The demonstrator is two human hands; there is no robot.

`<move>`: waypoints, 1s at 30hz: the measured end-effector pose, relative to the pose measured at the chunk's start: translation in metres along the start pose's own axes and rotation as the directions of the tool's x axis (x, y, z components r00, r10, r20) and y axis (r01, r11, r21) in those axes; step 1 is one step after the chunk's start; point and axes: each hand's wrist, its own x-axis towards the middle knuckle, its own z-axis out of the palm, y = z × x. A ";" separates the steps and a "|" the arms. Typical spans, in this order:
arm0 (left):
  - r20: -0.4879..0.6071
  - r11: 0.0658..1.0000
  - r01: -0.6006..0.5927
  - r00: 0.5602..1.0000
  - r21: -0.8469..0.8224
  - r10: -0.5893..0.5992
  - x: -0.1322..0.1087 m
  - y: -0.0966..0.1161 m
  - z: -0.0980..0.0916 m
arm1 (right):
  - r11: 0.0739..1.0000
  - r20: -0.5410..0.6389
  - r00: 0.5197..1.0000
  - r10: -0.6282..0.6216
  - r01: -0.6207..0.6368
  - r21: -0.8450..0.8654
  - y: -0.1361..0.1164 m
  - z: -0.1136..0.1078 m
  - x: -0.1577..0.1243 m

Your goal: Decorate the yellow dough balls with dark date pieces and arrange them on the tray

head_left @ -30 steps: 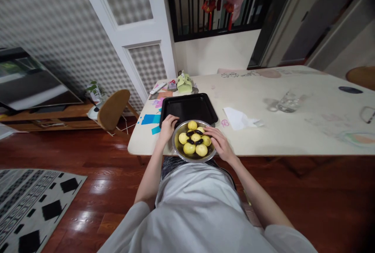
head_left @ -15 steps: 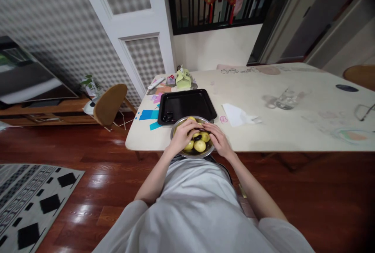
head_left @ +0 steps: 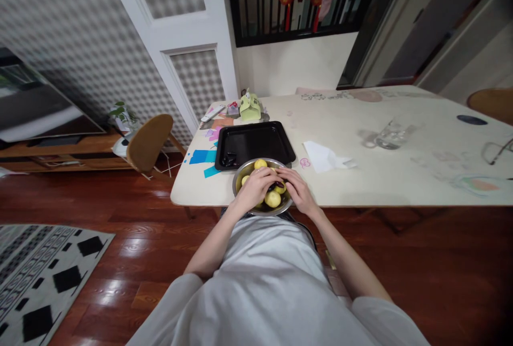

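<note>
A round metal bowl [head_left: 235,188] stands at the table's front edge, close to my body. Several yellow round fruits [head_left: 273,199] lie in it, with small dark pieces among them. My left hand [head_left: 256,188] is over the bowl, its fingers curled at a small dark reddish oblong piece [head_left: 280,184]. From the other side my right hand [head_left: 300,191] reaches over the rim, fingers bent so that the fingertips of both hands meet at this piece. What kind of thing it is, I cannot make out.
Behind the bowl lies a black baking tray [head_left: 256,143] with dark shiny pieces [head_left: 229,159] in its near left corner. White paper [head_left: 320,156] and a glass of water [head_left: 388,136] are to the right. A green box [head_left: 250,107] and a remote [head_left: 213,113] sit at the back left.
My left hand has moved slightly right, its fingers closing over the dark oblong piece. More of the yellow fruits at the bowl's far side show. My right hand has hardly moved.
</note>
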 end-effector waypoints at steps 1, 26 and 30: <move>0.005 1.000 0.003 1.000 0.027 -0.003 -0.001 0.001 -0.001 | 1.000 0.000 1.000 -0.001 0.001 0.000 0.000 0.000 0.000; 0.031 0.996 0.059 0.998 0.064 -0.061 -0.009 0.016 0.003 | 1.000 0.005 1.000 -0.006 0.006 0.015 0.000 0.000 0.000; 0.027 0.998 0.040 0.999 0.050 -0.041 -0.011 0.017 0.001 | 1.000 0.003 1.000 -0.017 0.017 0.022 0.000 0.001 0.001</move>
